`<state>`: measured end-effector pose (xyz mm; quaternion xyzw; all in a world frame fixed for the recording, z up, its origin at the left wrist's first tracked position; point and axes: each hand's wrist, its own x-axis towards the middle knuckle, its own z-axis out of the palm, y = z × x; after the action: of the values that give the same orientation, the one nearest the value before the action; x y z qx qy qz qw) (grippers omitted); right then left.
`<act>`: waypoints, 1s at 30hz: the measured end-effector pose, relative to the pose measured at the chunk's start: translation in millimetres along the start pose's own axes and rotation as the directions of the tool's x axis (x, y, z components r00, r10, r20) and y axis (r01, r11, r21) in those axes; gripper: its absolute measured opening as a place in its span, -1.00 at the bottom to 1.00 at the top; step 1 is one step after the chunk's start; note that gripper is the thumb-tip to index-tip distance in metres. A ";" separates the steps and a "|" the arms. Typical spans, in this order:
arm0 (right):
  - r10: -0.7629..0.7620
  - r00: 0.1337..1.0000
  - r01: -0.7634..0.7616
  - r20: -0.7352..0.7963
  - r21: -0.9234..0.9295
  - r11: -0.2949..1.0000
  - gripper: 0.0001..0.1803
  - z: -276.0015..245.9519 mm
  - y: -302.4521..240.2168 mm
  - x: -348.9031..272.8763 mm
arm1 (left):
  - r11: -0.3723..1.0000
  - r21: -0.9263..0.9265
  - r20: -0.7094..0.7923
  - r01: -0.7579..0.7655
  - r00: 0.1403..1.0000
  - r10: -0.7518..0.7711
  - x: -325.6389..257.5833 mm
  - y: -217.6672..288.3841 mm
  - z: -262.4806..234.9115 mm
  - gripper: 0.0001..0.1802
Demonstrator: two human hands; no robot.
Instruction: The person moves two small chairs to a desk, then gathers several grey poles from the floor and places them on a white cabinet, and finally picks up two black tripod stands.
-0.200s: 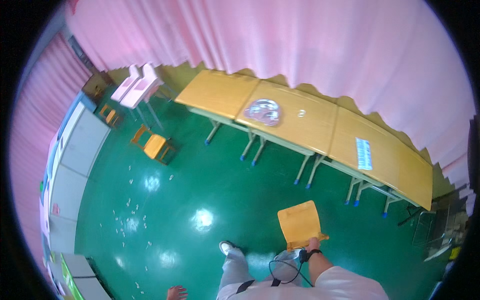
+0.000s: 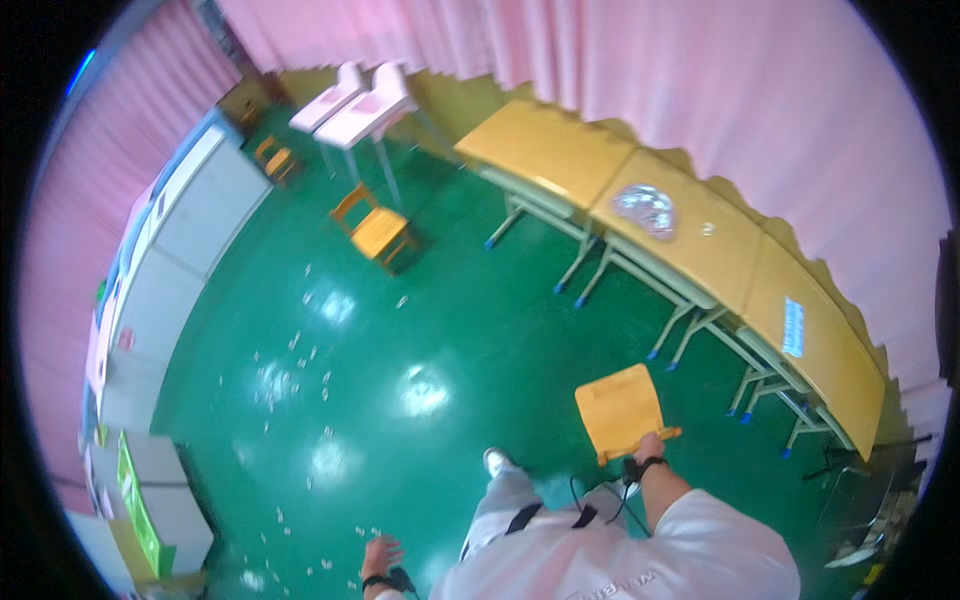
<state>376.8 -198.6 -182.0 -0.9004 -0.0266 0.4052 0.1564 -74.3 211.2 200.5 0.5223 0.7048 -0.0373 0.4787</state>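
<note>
My right hand grips the top of the backrest of a small wooden chair, beside my right leg. From above, the chair's flat yellow-brown seat faces up; its legs are mostly hidden. At the lower edge, my left hand hangs open over the floor with nothing in it, its fingers somewhat apart. Several small pale figure-shaped pieces lie scattered on the green floor to the left.
Joined wooden tables along the pink curtain carry a clear shiny package and a blue-white sheet. Another small chair stands ahead, near pink high chairs. White cabinets line the left side.
The view has turned left, so the tables and chairs sit farther right. My left hand and wrist show more. My right hand keeps its hold on the chair.
</note>
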 end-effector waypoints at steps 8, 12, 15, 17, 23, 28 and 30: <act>-0.360 0.879 0.307 -0.312 -0.207 0.929 -0.48 -75.0 -44.9 118.7 | 0.931 -0.339 0.143 0.133 0.986 -0.088 165.9 -126.7 167.0 -0.59; -0.391 0.876 0.387 -0.284 -0.073 0.919 -0.43 -64.8 -151.0 165.0 | 0.914 -0.375 0.164 0.159 0.981 -0.103 194.3 -85.0 176.2 -0.58; -0.293 0.938 0.330 -0.183 0.224 0.917 -0.50 -38.1 -268.0 165.0 | 0.886 -0.418 0.149 0.203 0.977 -0.154 199.2 -89.7 167.2 -0.57; -0.370 0.920 0.380 -0.131 0.061 0.923 -0.61 -30.5 -313.5 194.7 | 0.865 -0.439 0.147 0.243 0.969 -0.197 212.5 -77.6 168.7 -0.58; 0.243 0.952 -0.270 0.189 0.892 0.362 -0.60 5.2 -490.9 229.7 | 0.846 -0.395 0.124 0.359 0.933 -0.338 231.7 -22.8 141.8 -0.51; 0.144 0.970 -0.238 0.197 0.889 0.390 -0.70 39.0 -582.4 266.6 | 0.833 -0.472 0.065 0.288 0.954 -0.293 272.7 51.8 111.1 -0.57; 0.163 0.964 -0.261 0.209 0.854 0.450 -0.70 49.2 -615.1 284.5 | 0.826 -0.498 0.043 0.263 0.959 -0.279 301.6 74.6 99.2 -0.58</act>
<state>579.7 448.0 -231.3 -0.6696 0.2883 0.4210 0.5397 47.4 401.3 -34.8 0.2758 0.7645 0.0869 0.5761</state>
